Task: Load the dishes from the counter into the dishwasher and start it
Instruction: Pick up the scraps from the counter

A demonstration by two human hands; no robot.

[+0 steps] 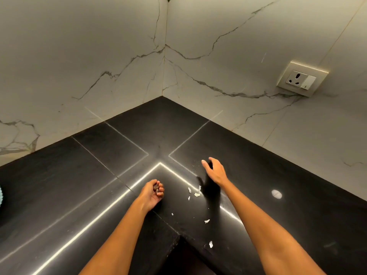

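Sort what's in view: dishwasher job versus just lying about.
Job: no dishes or dishwasher in view; only the counter, left hand holding small dark bits, right hand.
Lying about: white scraps, wall socket.

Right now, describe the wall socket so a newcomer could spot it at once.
Start at the black counter that wraps the corner, then look up the marble wall on the right. The wall socket sits low on that wall, above the right hand. It is the only fitting there: a cream plate with a round outlet and one switch.

Black counter [278,175]; white grey-veined marble wall [79,56]; white scraps [196,194].
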